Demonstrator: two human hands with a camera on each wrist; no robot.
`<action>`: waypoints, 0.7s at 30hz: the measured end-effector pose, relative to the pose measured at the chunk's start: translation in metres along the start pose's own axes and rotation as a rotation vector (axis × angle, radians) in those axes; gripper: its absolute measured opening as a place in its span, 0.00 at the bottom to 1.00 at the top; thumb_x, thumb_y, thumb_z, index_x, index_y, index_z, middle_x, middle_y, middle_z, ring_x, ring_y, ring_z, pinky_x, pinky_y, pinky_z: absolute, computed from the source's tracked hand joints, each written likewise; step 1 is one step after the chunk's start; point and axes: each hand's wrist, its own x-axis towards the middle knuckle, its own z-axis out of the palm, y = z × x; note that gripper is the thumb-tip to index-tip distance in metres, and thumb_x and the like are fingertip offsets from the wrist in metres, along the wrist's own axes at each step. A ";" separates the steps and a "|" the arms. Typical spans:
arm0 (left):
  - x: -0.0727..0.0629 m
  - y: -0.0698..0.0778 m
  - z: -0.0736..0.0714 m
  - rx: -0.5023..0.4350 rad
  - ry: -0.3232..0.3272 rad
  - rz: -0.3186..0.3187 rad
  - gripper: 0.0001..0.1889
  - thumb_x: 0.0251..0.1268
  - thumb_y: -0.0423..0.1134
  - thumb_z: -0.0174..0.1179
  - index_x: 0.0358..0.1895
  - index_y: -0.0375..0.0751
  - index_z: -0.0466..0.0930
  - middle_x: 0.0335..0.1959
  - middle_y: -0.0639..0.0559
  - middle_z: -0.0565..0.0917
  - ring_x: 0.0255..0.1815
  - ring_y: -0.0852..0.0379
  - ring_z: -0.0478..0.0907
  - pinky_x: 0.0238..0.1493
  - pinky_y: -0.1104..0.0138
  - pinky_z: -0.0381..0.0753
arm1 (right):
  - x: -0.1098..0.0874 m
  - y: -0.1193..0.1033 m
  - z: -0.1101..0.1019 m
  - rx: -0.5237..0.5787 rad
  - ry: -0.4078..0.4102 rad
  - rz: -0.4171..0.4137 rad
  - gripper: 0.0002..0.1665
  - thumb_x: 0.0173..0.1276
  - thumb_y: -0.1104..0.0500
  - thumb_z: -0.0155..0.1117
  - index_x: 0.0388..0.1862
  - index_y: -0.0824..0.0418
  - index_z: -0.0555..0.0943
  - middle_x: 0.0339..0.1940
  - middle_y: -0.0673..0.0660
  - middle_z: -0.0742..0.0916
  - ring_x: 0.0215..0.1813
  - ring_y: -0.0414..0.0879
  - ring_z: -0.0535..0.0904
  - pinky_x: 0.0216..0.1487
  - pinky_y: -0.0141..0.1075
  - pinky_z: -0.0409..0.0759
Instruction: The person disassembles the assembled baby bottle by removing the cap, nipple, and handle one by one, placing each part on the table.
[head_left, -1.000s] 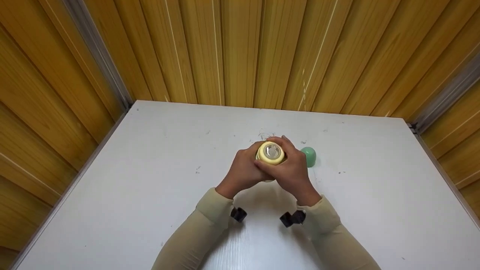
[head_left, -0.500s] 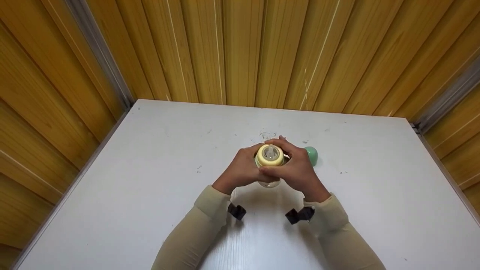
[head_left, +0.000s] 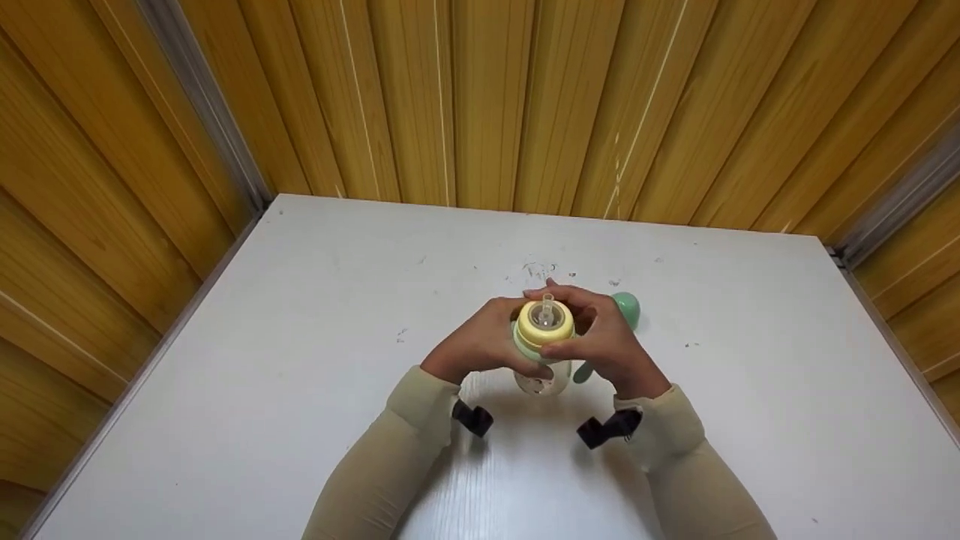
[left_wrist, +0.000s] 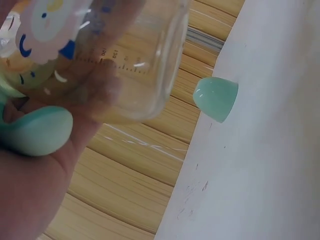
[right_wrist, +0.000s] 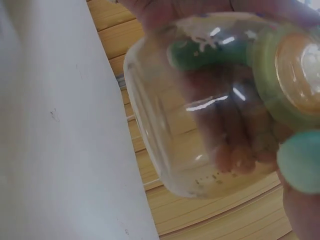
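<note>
Both hands grip a baby bottle [head_left: 546, 381] in front of me over the table. It has a clear body, a yellow collar [head_left: 552, 337], a clear teat [head_left: 547, 306] pointing up and away, and a pale green handle ring. My left hand [head_left: 484, 339] wraps the bottle from the left. My right hand [head_left: 609, 346] holds it around the collar from the right, thumb in front and fingers behind. In the left wrist view, printed figures and scale marks show on the bottle, beside a green handle [left_wrist: 42, 132]. Another handle end [right_wrist: 302, 162] shows in the right wrist view.
A green dome-shaped cap [head_left: 628, 309] stands on the white table [head_left: 315, 390] just beyond my right hand. Wood-patterned panels [head_left: 480, 105] rise behind the table and at both sides. A black wrist camera [head_left: 472, 418] sits on the left wrist.
The bottle has tipped: its teat, earlier seen almost end-on, now shows from the side, and more of the clear body is visible below. My right hand has shifted slightly right and toward me.
</note>
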 end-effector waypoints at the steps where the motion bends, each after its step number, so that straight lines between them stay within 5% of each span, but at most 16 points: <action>1: 0.000 -0.001 0.000 -0.017 -0.023 0.008 0.35 0.32 0.39 0.80 0.53 0.52 0.79 0.45 0.57 0.85 0.45 0.59 0.80 0.51 0.65 0.80 | 0.000 0.001 -0.001 0.031 -0.023 -0.011 0.35 0.44 0.70 0.77 0.56 0.72 0.78 0.52 0.57 0.87 0.62 0.50 0.79 0.78 0.37 0.52; 9: -0.001 -0.001 0.001 -0.091 -0.192 0.043 0.38 0.31 0.37 0.80 0.55 0.43 0.75 0.46 0.55 0.82 0.45 0.62 0.77 0.54 0.67 0.78 | 0.000 0.010 -0.003 0.272 -0.244 -0.165 0.34 0.50 0.57 0.78 0.54 0.70 0.79 0.56 0.60 0.85 0.64 0.53 0.78 0.78 0.41 0.50; 21: -0.004 0.011 0.004 -0.193 -0.392 0.075 0.54 0.26 0.59 0.81 0.57 0.26 0.67 0.46 0.58 0.77 0.46 0.66 0.75 0.55 0.70 0.76 | 0.002 0.003 0.009 0.399 -0.412 -0.247 0.30 0.54 0.47 0.76 0.53 0.59 0.81 0.54 0.56 0.86 0.62 0.50 0.78 0.78 0.53 0.47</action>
